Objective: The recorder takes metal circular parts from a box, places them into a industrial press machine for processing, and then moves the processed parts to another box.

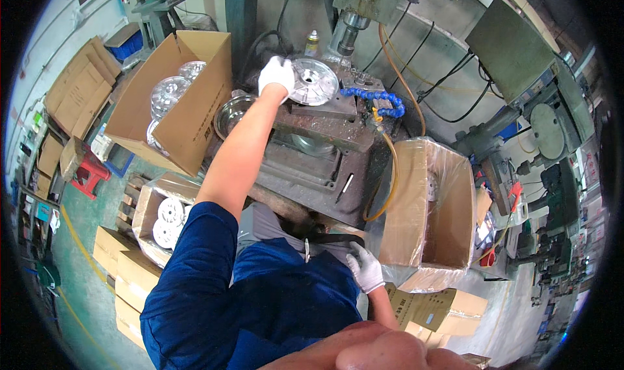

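Pressing one edge could tip the upper-centre metal disc (316,82), touched by the left hand (276,75), grip unclear; the right hand (366,270) looks half-open, empty.

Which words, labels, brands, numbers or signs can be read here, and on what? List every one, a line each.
Nothing can be quoted reliably.
Tall open carton at left: dark print on its side, too small and slanted.
Carton at lower right: dark print, too blurred.
Spray can behind the machine: label too small.
Round metal part at the left hand: no readable lettering.
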The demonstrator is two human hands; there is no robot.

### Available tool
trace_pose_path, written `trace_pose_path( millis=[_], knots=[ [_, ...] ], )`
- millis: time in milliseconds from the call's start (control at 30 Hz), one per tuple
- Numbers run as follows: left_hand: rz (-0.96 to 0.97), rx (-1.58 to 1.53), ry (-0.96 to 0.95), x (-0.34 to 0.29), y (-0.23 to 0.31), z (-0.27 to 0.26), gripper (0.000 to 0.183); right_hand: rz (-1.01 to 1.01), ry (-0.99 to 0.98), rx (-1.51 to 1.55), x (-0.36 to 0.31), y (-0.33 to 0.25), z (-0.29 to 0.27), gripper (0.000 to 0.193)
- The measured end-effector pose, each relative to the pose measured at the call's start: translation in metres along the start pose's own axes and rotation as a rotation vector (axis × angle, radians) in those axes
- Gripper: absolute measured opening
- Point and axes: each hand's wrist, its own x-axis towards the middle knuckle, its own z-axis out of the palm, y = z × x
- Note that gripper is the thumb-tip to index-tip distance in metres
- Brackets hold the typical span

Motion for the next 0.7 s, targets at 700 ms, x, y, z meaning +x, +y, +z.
trace_pose_path(
  millis=[700],
  knots=[
    [-0.436,-0.44,-0.941,-0.246,-0.092,-0.063,0.077,0.062,0.248,0.18,0.073,0.09,-0.238,0.036]
  ],
)
